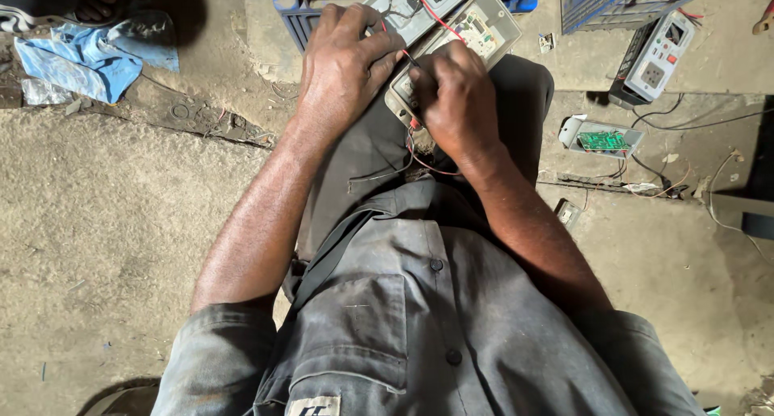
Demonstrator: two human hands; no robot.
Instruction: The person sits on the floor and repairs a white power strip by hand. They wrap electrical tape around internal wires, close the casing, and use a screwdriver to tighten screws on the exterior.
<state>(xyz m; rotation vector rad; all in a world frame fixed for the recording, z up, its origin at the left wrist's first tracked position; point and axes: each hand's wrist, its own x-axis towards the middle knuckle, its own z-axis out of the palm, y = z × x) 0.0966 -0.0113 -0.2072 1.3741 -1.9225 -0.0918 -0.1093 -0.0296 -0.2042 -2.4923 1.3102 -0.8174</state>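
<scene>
Both hands clasp grey switch panel [476, 29] on lap: left hand [347, 61] steadying, right hand [455, 97] pinching red wire [415, 146] (fingertips hidden).

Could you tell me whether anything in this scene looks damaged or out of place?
Yes: a grey casing lies open on the dirt floor, its green circuit board bare, and loose red wires hang beneath the right hand.

small pale patch label [313, 405] on grey shirt pocket, bottom edge; no packages, signs, screens
</scene>
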